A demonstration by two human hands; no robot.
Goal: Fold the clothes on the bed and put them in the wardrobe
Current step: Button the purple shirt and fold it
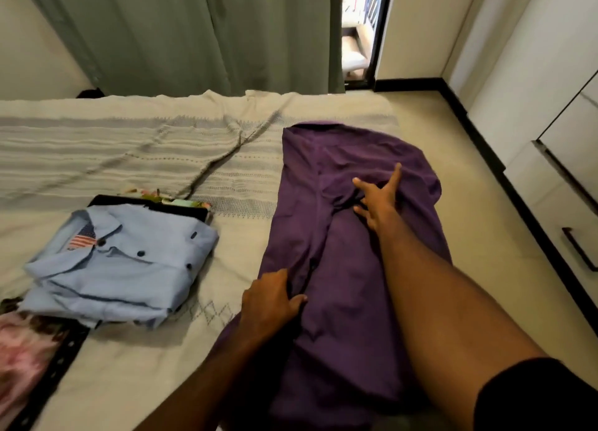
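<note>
A purple shirt [343, 256] lies lengthwise on the right side of the bed [136, 146], partly folded inward. My right hand [378, 201] rests flat on its upper middle with the fingers spread. My left hand [271, 298] pinches a fold of the purple fabric at the shirt's left edge. A folded light blue shirt [119, 265] with dark buttons sits on top of a stack of folded clothes at the left.
A pink patterned garment with a black band [29, 356] lies at the bottom left. White wardrobe doors and drawers [556, 158] line the right wall across a strip of floor [466, 204]. Grey-green curtains [181, 32] hang behind the bed.
</note>
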